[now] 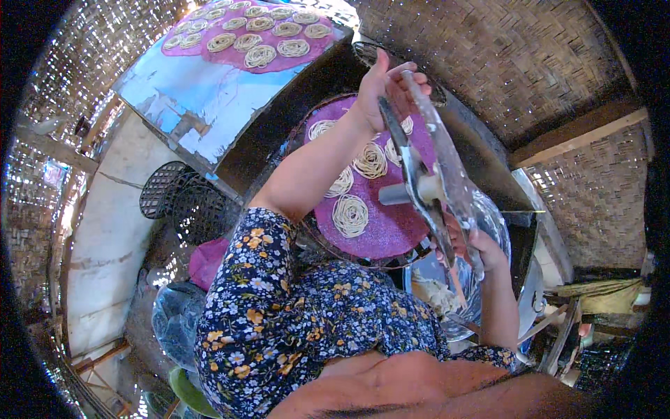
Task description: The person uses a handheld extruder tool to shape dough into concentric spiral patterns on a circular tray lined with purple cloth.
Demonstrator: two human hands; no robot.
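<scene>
A two-armed hand press [427, 183], with a pale metal cylinder [396, 194] at its middle, is held up in front of me, tilted. At its far end my left hand [392, 89] grips the arms, thumb raised and fingers curled past the tip. My right hand [474, 244] closes around the near end. Beneath the press lies a round tray covered with purple cloth [380, 234], bearing several coiled nests of pale noodles [350, 216]. A metal basin [494, 218] with pale dough [434, 293] sits below my right hand.
At the far left, a blue-topped table [167, 98] holds another purple cloth [209, 59] with many noodle nests. Dark woven baskets [185, 199] and a blue plastic bag [178, 321] lie on my left. Woven bamboo walls [509, 63] close in around me.
</scene>
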